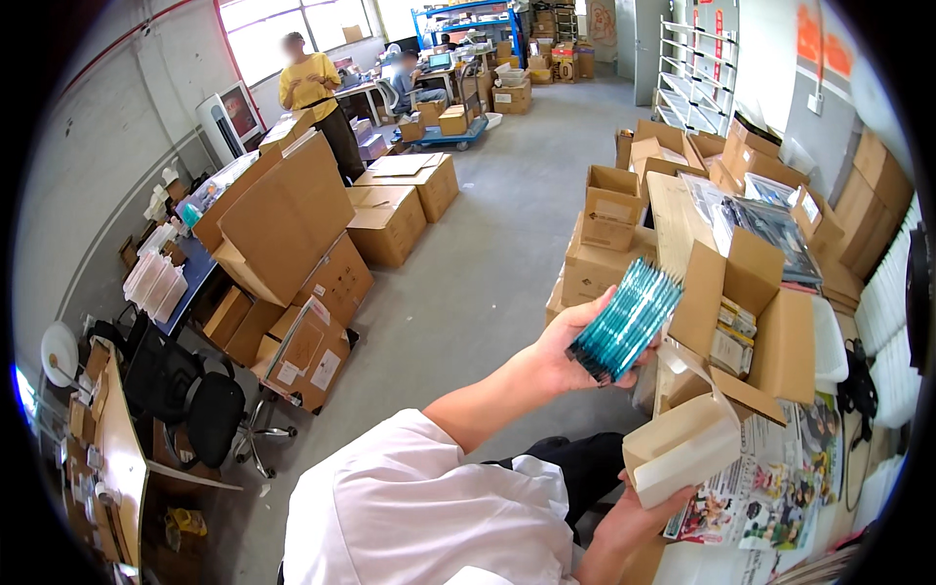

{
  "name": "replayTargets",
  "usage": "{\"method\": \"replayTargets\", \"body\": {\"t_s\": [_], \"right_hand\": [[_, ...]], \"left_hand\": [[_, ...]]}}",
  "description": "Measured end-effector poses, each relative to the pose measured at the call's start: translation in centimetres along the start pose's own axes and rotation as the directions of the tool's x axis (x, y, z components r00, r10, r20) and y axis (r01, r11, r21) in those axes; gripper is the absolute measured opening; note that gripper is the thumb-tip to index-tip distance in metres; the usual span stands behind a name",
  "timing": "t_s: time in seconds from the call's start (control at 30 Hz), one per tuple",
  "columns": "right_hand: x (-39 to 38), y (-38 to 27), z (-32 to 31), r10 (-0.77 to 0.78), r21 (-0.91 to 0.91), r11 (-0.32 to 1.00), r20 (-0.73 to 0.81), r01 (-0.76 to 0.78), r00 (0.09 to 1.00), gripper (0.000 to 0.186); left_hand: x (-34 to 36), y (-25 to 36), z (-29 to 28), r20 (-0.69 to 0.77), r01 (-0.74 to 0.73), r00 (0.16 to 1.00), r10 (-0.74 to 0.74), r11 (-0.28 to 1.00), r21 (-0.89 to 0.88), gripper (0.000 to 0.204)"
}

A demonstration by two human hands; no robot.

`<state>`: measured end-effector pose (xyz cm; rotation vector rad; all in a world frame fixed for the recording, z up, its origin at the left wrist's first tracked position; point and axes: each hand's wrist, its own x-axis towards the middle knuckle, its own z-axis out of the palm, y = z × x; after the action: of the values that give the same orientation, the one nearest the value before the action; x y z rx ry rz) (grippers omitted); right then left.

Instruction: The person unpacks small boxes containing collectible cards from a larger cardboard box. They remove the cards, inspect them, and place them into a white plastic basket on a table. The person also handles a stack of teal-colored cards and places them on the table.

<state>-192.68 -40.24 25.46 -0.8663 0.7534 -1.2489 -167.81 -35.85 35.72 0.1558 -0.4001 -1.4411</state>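
My left hand (558, 359) is raised over the table edge and grips a thick fanned stack of thin teal packets (626, 318). Lower down, my right hand (632, 515) holds a small pale open carton (682, 450) from beneath, its flap lifted. Both sit just left of a larger open brown cardboard box (756, 336) on the table, which has small packs inside. Colourful printed sheets (770, 492) lie on the table (673, 210) under and beside the carton.
More open cartons (612, 205) crowd the table's far end. Large brown boxes (292, 224) are piled on the floor to the left, beside a black office chair (200, 405). A person in a yellow top (310, 86) stands far back near desks and a blue cart.
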Motion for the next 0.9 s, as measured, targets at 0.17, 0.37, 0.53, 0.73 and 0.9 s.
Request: {"method": "replayTargets", "body": {"t_s": [0.17, 0.37, 0.53, 0.73, 0.9], "right_hand": [[-1.4, -1.1, 1.5, 0.086, 0.179, 0.979, 0.053, -0.094, 0.995, 0.068], [-1.3, -1.0, 0.9, 0.105, 0.239, 0.964, 0.068, -0.118, 0.992, 0.066], [-1.4, -1.2, 0.7, 0.166, 0.243, 0.952, 0.093, -0.184, 0.982, 0.067], [-1.2, -1.3, 0.5, 0.177, 0.266, 0.944, 0.087, -0.194, 0.980, 0.067], [-1.6, -1.6, 0.2, 0.193, 0.267, 0.940, 0.103, -0.214, 0.976, 0.066]], "left_hand": [[1.1, 0.8, 1.8, 0.240, 0.016, 0.971, 0.014, 0.992, -0.125, 0.078], [1.3, 0.7, 1.5, 0.228, 0.046, 0.974, -0.013, 0.989, -0.139, 0.076], [1.6, 0.5, 1.0, 0.235, 0.058, 0.972, -0.020, 0.986, -0.159, 0.076], [1.4, 0.1, 0.7, 0.176, 0.048, 0.984, -0.020, 0.987, -0.153, 0.076], [0.8, -0.4, 0.6, 0.173, 0.046, 0.985, -0.023, 0.990, -0.131, 0.075]]}}
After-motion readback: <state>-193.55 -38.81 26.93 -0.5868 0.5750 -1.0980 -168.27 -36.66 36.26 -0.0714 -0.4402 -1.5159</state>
